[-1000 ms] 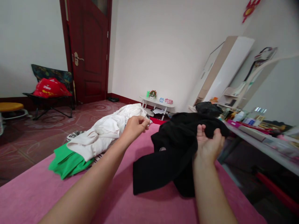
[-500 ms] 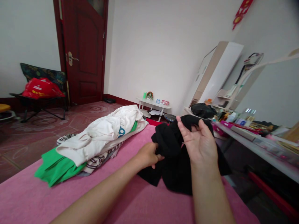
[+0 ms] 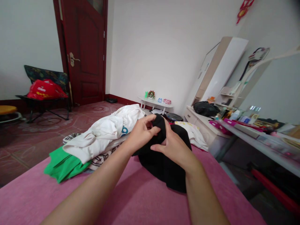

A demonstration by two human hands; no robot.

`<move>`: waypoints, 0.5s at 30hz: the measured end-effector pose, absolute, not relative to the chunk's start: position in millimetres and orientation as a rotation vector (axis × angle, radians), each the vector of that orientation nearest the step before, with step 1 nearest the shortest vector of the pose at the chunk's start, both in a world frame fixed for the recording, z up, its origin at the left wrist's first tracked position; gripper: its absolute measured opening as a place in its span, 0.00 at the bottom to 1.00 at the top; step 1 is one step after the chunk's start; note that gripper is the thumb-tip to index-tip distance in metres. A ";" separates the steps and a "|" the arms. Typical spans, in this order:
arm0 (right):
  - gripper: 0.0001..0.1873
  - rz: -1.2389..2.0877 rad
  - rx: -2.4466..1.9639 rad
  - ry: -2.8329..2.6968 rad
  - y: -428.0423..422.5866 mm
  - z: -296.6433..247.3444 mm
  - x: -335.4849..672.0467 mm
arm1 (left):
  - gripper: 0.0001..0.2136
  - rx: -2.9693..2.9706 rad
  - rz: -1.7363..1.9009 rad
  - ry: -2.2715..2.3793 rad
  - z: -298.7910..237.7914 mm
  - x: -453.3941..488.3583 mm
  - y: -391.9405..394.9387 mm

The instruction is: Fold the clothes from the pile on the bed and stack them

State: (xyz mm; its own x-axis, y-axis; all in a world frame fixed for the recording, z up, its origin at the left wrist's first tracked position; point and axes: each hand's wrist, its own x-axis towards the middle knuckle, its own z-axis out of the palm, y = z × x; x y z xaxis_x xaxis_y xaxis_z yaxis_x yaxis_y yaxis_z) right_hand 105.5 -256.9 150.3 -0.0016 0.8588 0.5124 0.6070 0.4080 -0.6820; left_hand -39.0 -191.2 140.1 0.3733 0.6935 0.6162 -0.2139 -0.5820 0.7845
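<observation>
A black garment [image 3: 161,162], bunched at the top, hangs down onto the pink bedcover [image 3: 140,197]; its exact kind does not show. My left hand [image 3: 144,132] pinches the upper fold between thumb and fingers. Close beside it, my right hand [image 3: 175,145] grips the same fold from the right, its thumb pointing left and its fingers partly hidden by the cloth. To the left lies a pile of clothes: a white printed T-shirt [image 3: 103,129] over a striped piece and a green garment [image 3: 64,165].
Behind the black garment lies another white garment [image 3: 193,134] with yellow marks. A dressing table [image 3: 260,143] with bottles and boxes runs along the right. A low white table [image 3: 156,102] stands by the wall, and a folding chair [image 3: 49,76] holds a red bag [image 3: 47,89].
Both hands have come closer together, the right one moving left and turning inward. The black garment has shifted left, uncovering the white garment behind it.
</observation>
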 end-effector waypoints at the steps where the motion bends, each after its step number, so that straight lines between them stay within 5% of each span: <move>1: 0.31 0.366 -1.345 -1.692 -251.3 145.7 110.6 | 0.09 1.819 1.282 0.376 140.2 -35.9 -195.1; 4: 0.15 0.443 -1.446 -1.417 -240.3 141.0 130.5 | 0.16 1.836 1.282 0.361 140.9 -33.9 -198.6; 7: 0.17 0.519 -1.201 -0.927 -241.0 150.6 143.1 | 0.14 1.911 1.387 0.640 139.3 -38.9 -192.3; 12: 0.18 0.656 -0.756 -0.614 -257.0 175.5 139.1 | 0.21 2.233 0.746 1.099 120.2 -44.5 -176.8; 15: 0.18 0.670 -0.656 -0.666 -266.9 184.2 128.8 | 0.21 2.331 0.677 1.333 98.7 -41.0 -169.5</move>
